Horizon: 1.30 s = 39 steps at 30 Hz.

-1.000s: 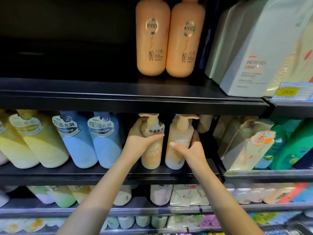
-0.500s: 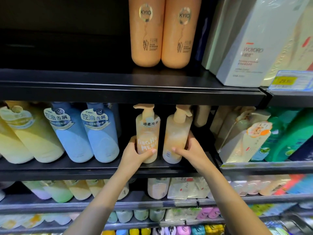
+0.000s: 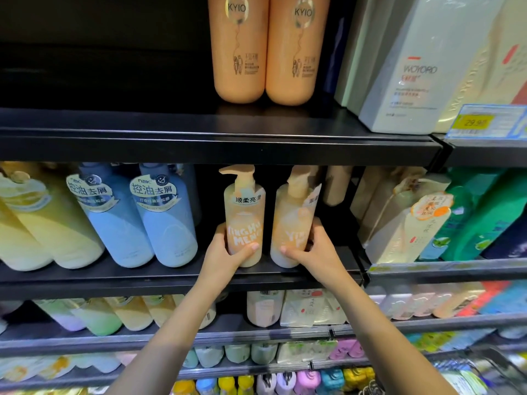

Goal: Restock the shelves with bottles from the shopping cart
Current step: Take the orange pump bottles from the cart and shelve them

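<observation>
Two pale orange pump bottles stand side by side on the dark middle shelf. My left hand grips the lower part of the left pump bottle, thumb across its front. My right hand grips the lower part of the right pump bottle, which leans a little to the right. Both bottle bases sit near the shelf's front edge. The metal rim of the shopping cart shows at the bottom right; its contents are hidden.
Two blue bottles and yellow bottles stand left of my hands. Cream cartons and green bottles fill the right. Two tall orange KYIO bottles stand on the shelf above. A dark gap lies between the blue bottles and the left pump bottle.
Both hands slid down from the bottles' shoulders to their lower bodies. The right bottle turned so part of its label now faces front. The camera view tilted slightly.
</observation>
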Each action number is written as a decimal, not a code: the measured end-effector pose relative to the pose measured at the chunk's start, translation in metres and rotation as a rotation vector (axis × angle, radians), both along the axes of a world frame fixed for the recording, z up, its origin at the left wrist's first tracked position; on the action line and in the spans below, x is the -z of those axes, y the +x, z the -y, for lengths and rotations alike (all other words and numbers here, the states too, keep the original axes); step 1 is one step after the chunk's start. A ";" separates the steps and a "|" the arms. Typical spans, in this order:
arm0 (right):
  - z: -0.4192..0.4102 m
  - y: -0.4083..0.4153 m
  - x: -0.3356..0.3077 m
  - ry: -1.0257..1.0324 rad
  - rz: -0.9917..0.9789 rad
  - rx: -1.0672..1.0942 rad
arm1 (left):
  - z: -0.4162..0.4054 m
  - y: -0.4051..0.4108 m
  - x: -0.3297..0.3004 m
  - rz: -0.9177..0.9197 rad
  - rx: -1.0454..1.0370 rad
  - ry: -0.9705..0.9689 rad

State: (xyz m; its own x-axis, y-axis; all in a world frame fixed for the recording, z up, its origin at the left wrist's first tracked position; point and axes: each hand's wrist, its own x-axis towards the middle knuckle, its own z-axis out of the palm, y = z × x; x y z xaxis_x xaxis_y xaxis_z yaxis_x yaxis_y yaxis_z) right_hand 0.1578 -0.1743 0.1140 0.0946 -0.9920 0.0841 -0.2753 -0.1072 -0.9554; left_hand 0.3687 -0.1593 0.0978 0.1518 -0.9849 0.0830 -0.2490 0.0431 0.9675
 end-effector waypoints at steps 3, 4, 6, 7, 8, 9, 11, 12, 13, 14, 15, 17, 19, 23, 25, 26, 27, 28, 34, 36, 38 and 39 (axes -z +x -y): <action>0.002 0.016 -0.003 -0.047 -0.119 0.098 | -0.003 -0.002 -0.001 -0.007 -0.015 0.000; 0.002 0.020 -0.002 -0.035 -0.132 0.114 | -0.003 -0.002 -0.001 -0.014 -0.018 0.003; -0.002 0.019 0.001 0.018 -0.101 0.071 | -0.005 -0.003 0.000 -0.020 -0.019 0.008; -0.004 0.016 0.004 0.040 -0.093 0.021 | -0.007 -0.003 0.001 -0.006 -0.022 0.007; -0.005 0.012 0.007 0.048 -0.101 -0.025 | -0.009 -0.003 0.003 0.025 -0.031 0.004; -0.006 0.009 0.010 0.043 -0.117 -0.051 | -0.011 -0.004 0.004 0.062 -0.043 -0.003; -0.008 0.007 0.011 0.007 -0.130 -0.038 | -0.014 -0.005 0.005 0.090 -0.069 -0.018; -0.008 0.009 0.010 -0.009 -0.126 -0.015 | -0.014 -0.005 0.004 0.080 -0.080 -0.022; -0.007 0.013 0.010 -0.022 -0.124 0.009 | -0.014 -0.006 0.003 0.070 -0.088 -0.026; -0.006 0.017 0.011 -0.035 -0.128 0.032 | -0.015 -0.006 0.002 0.065 -0.097 -0.029; -0.006 0.021 0.011 -0.048 -0.136 0.052 | -0.015 -0.006 0.002 0.064 -0.105 -0.033; -0.005 0.028 0.013 -0.058 -0.142 0.080 | -0.016 -0.007 0.002 0.057 -0.120 -0.040; -0.003 0.032 0.015 -0.046 -0.148 0.091 | -0.016 -0.009 0.002 0.037 -0.152 -0.043; 0.003 0.041 0.012 -0.059 -0.158 0.088 | -0.013 -0.013 0.002 0.063 -0.268 -0.069; 0.009 0.048 0.011 -0.079 -0.176 0.112 | -0.009 -0.015 0.000 0.114 -0.325 -0.081; 0.012 0.051 0.010 -0.083 -0.195 0.124 | -0.007 -0.017 -0.002 0.131 -0.352 -0.078; 0.015 0.055 0.009 -0.085 -0.217 0.133 | -0.005 -0.019 -0.005 0.142 -0.376 -0.070; 0.018 0.059 0.008 -0.085 -0.235 0.138 | -0.003 -0.020 -0.006 0.147 -0.396 -0.059; 0.036 0.076 0.002 -0.053 -0.266 0.128 | 0.010 -0.016 -0.013 0.153 -0.448 -0.066; 0.043 0.080 0.000 -0.007 -0.301 0.127 | 0.015 -0.013 -0.013 0.144 -0.454 -0.080; 0.049 0.083 -0.001 0.034 -0.343 0.139 | 0.022 -0.010 -0.013 0.133 -0.449 -0.085; 0.052 0.084 -0.001 0.045 -0.355 0.142 | 0.026 -0.009 -0.013 0.137 -0.444 -0.083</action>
